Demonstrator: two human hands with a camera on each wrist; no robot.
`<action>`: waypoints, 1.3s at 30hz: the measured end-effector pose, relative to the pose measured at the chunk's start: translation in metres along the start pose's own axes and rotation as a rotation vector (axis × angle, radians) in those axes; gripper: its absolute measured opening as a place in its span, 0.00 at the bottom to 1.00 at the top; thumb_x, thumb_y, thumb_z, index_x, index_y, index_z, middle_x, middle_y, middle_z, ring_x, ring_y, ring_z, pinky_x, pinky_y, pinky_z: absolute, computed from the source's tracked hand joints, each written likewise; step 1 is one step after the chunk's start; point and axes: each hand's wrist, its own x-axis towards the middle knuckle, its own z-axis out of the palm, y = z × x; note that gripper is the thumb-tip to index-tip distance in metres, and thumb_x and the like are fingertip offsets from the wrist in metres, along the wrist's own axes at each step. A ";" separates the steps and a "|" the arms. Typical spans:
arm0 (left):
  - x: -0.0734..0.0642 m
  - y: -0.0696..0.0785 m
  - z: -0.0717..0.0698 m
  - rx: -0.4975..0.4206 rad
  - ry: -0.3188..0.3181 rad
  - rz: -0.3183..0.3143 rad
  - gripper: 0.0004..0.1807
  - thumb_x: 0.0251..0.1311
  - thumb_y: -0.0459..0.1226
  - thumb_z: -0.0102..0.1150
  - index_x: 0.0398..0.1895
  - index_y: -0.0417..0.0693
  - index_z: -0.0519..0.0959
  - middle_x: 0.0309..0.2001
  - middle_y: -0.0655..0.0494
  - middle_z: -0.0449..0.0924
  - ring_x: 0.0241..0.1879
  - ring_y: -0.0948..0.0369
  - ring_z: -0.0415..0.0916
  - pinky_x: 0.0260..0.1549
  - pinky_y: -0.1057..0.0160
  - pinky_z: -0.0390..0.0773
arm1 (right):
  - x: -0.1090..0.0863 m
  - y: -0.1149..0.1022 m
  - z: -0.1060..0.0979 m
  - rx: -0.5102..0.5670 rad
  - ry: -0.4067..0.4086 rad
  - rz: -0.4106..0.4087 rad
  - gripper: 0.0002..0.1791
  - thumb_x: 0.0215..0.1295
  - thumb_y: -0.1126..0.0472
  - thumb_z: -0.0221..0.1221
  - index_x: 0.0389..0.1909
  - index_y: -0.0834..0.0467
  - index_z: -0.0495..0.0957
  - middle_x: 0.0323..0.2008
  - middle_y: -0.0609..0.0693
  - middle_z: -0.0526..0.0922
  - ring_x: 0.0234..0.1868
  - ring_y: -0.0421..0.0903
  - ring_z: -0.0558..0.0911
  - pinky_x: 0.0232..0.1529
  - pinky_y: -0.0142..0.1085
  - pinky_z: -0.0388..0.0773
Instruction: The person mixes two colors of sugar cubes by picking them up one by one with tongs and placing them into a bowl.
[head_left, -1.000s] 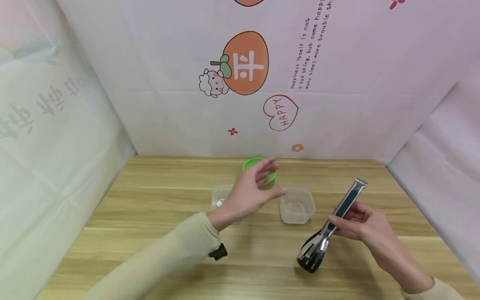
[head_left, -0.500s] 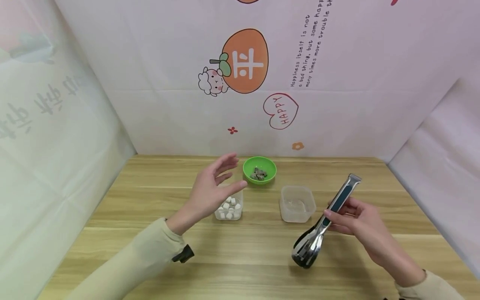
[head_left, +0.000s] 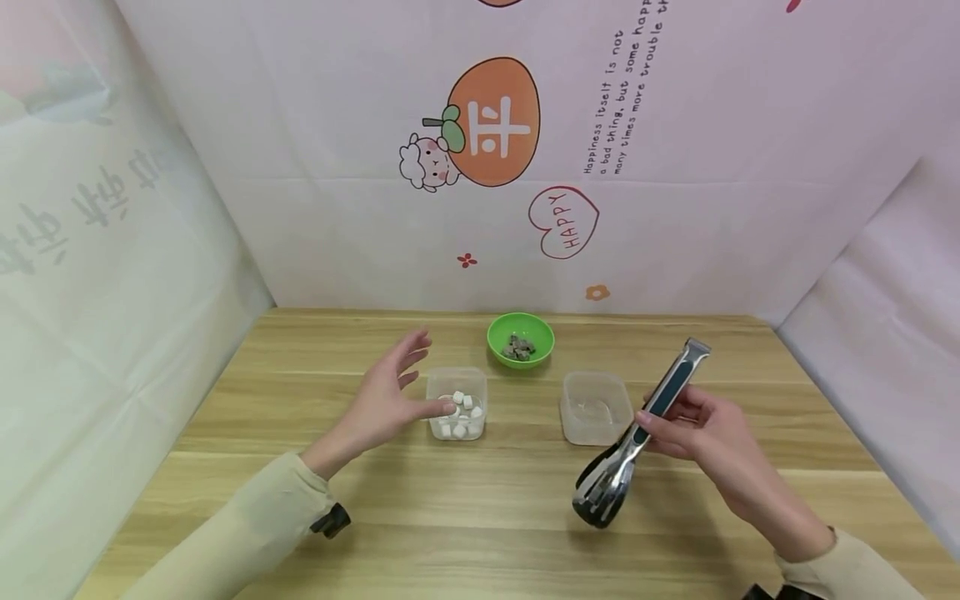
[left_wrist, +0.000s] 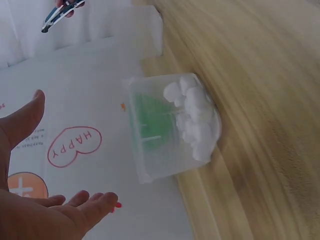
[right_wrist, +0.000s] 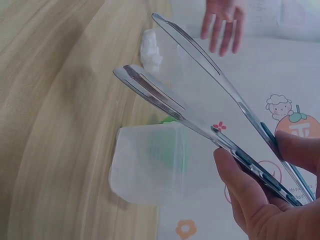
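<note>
My right hand [head_left: 701, 433] grips a pair of metal food tongs [head_left: 637, 433] by the dark handle strips, thumb on one arm and fingers on the other. The tong heads point down and left, spread apart in the right wrist view. My left hand [head_left: 378, 400], thumb and fingers spread and holding nothing, hovers at the left side of a clear plastic tub [head_left: 457, 379] with several white cubes [head_left: 460, 430]. Its thumb overlaps the tub in the head view. A second clear tub [head_left: 596, 408], with nothing seen inside, stands left of the right hand.
Behind the tubs sits a green bowl [head_left: 521, 321] with small grey-brown lumps [head_left: 519, 348] in it. All stand on a wood-grain table [head_left: 480, 517]. A white printed sheet [head_left: 337, 167] rises along the table's back edge, and pale sheets hang at both sides.
My left hand has moved left and away from the green bowl, uncovering the bowl and the tub of white cubes. The right hand and tongs have shifted slightly left.
</note>
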 end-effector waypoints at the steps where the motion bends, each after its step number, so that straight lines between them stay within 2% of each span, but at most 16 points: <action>1: 0.000 -0.004 -0.001 0.016 -0.009 -0.013 0.60 0.48 0.35 0.85 0.82 0.38 0.57 0.77 0.40 0.65 0.76 0.41 0.62 0.74 0.44 0.67 | 0.001 -0.001 0.000 0.001 -0.003 -0.003 0.19 0.70 0.63 0.70 0.52 0.69 0.76 0.41 0.54 0.88 0.41 0.47 0.90 0.47 0.45 0.90; 6: -0.003 -0.020 -0.001 0.105 -0.047 -0.092 0.66 0.44 0.37 0.87 0.84 0.38 0.53 0.80 0.40 0.59 0.79 0.42 0.56 0.78 0.44 0.57 | 0.004 -0.005 0.003 -0.003 -0.010 -0.030 0.19 0.71 0.63 0.69 0.53 0.71 0.75 0.41 0.54 0.87 0.41 0.46 0.90 0.48 0.44 0.90; 10: -0.004 -0.030 0.003 0.135 -0.088 -0.123 0.68 0.41 0.36 0.89 0.83 0.35 0.52 0.80 0.37 0.58 0.78 0.40 0.55 0.78 0.42 0.56 | 0.007 -0.011 0.007 -0.010 -0.017 -0.054 0.21 0.71 0.62 0.69 0.54 0.71 0.74 0.43 0.54 0.86 0.42 0.46 0.90 0.48 0.43 0.90; 19: 0.001 -0.041 0.014 0.085 -0.165 -0.163 0.69 0.41 0.31 0.86 0.84 0.37 0.49 0.82 0.39 0.53 0.79 0.42 0.54 0.78 0.44 0.55 | 0.020 -0.032 0.022 -0.030 -0.016 -0.117 0.24 0.71 0.60 0.69 0.56 0.72 0.72 0.44 0.58 0.85 0.43 0.47 0.90 0.48 0.42 0.90; 24: 0.003 -0.047 0.016 0.066 -0.174 -0.170 0.69 0.41 0.29 0.86 0.84 0.35 0.48 0.81 0.37 0.53 0.78 0.41 0.56 0.78 0.44 0.55 | 0.034 -0.042 0.035 0.006 0.002 -0.172 0.22 0.71 0.62 0.69 0.53 0.72 0.71 0.43 0.58 0.85 0.42 0.46 0.90 0.48 0.44 0.90; 32: 0.007 -0.053 0.019 -0.048 -0.200 -0.193 0.69 0.42 0.26 0.84 0.84 0.35 0.46 0.82 0.37 0.50 0.79 0.44 0.52 0.78 0.51 0.55 | 0.059 -0.053 0.061 0.050 0.005 -0.236 0.20 0.70 0.66 0.68 0.53 0.73 0.72 0.44 0.61 0.84 0.41 0.46 0.90 0.48 0.43 0.90; 39: 0.009 -0.057 0.022 -0.079 -0.192 -0.208 0.68 0.42 0.23 0.82 0.84 0.34 0.46 0.81 0.35 0.52 0.78 0.41 0.56 0.77 0.47 0.59 | 0.078 -0.056 0.083 0.075 0.002 -0.318 0.17 0.69 0.70 0.67 0.51 0.74 0.74 0.41 0.60 0.85 0.39 0.46 0.89 0.46 0.45 0.91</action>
